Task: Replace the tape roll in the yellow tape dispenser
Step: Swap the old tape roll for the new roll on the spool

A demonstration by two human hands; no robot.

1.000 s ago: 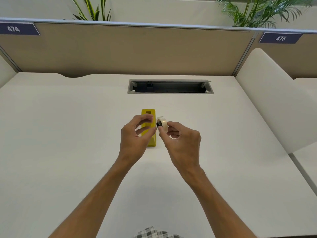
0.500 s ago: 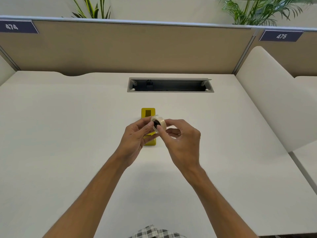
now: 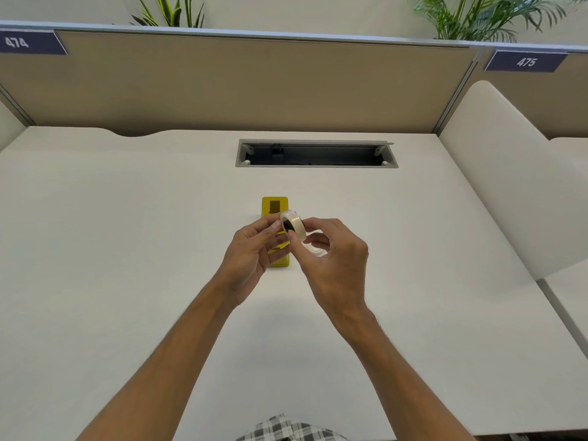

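Observation:
A yellow tape dispenser (image 3: 274, 206) lies on the white desk (image 3: 127, 249), its near half hidden behind my hands. Above it I hold a pale tape roll (image 3: 294, 225) with a black core. My right hand (image 3: 334, 259) pinches the roll's rim between thumb and fingers. My left hand (image 3: 249, 253) meets the roll from the left, its thumb and fingertips on the roll's side. A second pale ring (image 3: 315, 249) shows under my right fingers; whether that hand holds it I cannot tell.
A grey cable tray opening (image 3: 316, 153) is sunk into the desk behind the dispenser. A beige partition (image 3: 254, 84) closes the back, and a white curved divider (image 3: 509, 192) rises on the right. Plants stand beyond the partition.
My left hand has left the dispenser and come up to the roll. The right hand carried the roll left, over the dispenser; both hands now hold it.

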